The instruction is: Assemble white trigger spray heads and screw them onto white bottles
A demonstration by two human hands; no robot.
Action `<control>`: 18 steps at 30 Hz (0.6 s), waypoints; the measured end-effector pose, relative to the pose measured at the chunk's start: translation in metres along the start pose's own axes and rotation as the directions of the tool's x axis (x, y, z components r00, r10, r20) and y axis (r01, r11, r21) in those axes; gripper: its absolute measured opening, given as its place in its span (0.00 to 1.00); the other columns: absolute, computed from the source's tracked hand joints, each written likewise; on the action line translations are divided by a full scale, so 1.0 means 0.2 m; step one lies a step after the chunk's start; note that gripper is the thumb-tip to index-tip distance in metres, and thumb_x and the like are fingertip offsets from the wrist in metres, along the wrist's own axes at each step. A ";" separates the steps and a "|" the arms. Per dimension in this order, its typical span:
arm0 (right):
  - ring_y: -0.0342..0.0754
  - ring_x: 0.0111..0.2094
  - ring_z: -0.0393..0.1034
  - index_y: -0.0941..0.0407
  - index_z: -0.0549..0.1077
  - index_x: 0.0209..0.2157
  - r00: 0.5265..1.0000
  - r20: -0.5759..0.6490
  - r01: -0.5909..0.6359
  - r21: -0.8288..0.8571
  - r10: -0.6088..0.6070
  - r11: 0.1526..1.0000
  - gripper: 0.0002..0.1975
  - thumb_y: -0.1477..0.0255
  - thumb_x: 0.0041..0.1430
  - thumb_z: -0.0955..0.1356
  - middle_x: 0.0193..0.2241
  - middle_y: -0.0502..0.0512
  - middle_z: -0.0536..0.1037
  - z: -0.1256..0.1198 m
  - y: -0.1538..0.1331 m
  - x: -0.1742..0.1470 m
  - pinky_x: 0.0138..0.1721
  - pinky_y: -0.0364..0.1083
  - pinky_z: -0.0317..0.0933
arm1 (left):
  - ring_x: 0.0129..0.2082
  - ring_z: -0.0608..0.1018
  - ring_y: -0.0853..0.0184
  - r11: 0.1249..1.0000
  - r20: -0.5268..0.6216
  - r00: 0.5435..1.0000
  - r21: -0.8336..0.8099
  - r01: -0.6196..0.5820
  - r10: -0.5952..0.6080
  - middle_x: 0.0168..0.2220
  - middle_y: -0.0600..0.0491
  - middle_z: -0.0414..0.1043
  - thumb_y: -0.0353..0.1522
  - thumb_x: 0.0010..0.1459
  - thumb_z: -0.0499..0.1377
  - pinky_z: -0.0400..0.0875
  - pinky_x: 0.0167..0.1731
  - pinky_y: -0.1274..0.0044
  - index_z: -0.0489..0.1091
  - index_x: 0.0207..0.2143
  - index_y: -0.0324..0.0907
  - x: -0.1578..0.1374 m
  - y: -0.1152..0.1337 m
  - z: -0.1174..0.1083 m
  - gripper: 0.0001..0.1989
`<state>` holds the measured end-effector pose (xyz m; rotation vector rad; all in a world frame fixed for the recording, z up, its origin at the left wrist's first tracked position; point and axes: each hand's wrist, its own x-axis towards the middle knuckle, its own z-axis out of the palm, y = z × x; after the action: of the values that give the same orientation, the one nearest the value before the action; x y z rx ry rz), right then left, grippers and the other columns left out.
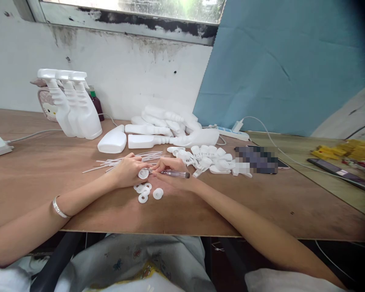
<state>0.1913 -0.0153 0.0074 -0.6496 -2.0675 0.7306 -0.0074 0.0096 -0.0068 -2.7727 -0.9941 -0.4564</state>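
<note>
My left hand (128, 171) is closed around a white round plastic piece (143, 174) with a ring-shaped end facing me. In my right hand (172, 167) is a slim tool with a clear handle, looking like a screwdriver (179, 174). Its tip meets the white piece between my hands; the exact contact is too small to make out. Just below lie several flat white washers (142, 197) and a separate white disc-shaped piece (158, 193). Thin white tubes (100, 167) lie behind and left of my left hand. Right of my right hand is a pile of white spray trigger heads (214, 158).
Empty-looking white bottles (149, 140) lie heaped near the wall. Three assembled spray bottles (89, 121) stand back left. A phone (258, 159), a power strip (231, 133) with cables, another phone (340, 172) and yellow items (343, 149) are at right.
</note>
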 end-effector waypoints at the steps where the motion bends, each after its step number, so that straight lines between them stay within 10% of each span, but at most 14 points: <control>1: 0.44 0.29 0.69 0.56 0.66 0.21 1.000 -0.007 -0.024 0.010 0.024 1.000 0.09 0.70 0.52 0.67 0.24 0.49 0.72 0.00 0.00 0.00 0.29 0.44 0.63 | 0.30 0.71 0.64 1.000 0.001 1.000 0.003 -0.001 0.001 0.24 0.51 0.69 0.37 0.53 0.53 0.56 0.33 0.74 0.71 0.37 0.41 0.00 0.00 0.00 0.13; 11: 0.44 0.24 0.70 0.56 0.61 0.20 0.974 0.027 -0.223 0.317 0.227 0.922 0.13 0.69 0.47 0.70 0.19 0.48 0.73 -0.01 0.05 0.03 0.27 0.44 0.63 | 0.32 0.70 0.63 0.996 0.028 0.998 0.058 -0.064 0.062 0.29 0.50 0.72 0.35 0.52 0.53 0.55 0.34 0.73 0.71 0.39 0.42 0.00 0.00 0.01 0.13; 18: 0.44 0.27 0.69 0.55 0.62 0.20 0.984 -0.129 -0.114 0.090 0.125 0.989 0.11 0.71 0.51 0.68 0.22 0.48 0.72 0.04 0.03 -0.01 0.30 0.44 0.62 | 0.31 0.72 0.64 0.998 0.009 0.998 -0.009 0.057 -0.057 0.26 0.51 0.72 0.36 0.52 0.53 0.56 0.31 0.74 0.72 0.37 0.43 0.00 0.01 0.00 0.13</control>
<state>0.1864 -0.0150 -0.0026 -0.7607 -1.8777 0.8135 -0.0052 0.0080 -0.0072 -2.7636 -1.0777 -0.4579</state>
